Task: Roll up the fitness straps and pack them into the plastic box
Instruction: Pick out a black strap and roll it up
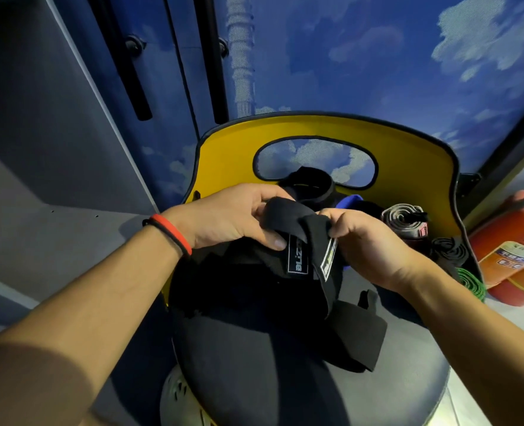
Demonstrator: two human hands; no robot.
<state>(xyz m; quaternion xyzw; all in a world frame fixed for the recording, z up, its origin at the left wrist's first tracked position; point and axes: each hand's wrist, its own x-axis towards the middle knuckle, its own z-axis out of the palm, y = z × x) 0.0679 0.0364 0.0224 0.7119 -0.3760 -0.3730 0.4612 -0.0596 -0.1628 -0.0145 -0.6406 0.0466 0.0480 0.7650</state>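
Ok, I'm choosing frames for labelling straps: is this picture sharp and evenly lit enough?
Head view: dim, bluish light, so the black strap and the dark heap under it merge. Head view: wide-angle distortion tilts the wall and stretches the forearms. Head view: the strap's labels look fairly sharp; the left forearm is shadowed.

head view | worn on the person's head | faces forward-down | close above left hand (233, 216), right hand (368, 241) | yellow panel (408, 155) at 12 o'clock
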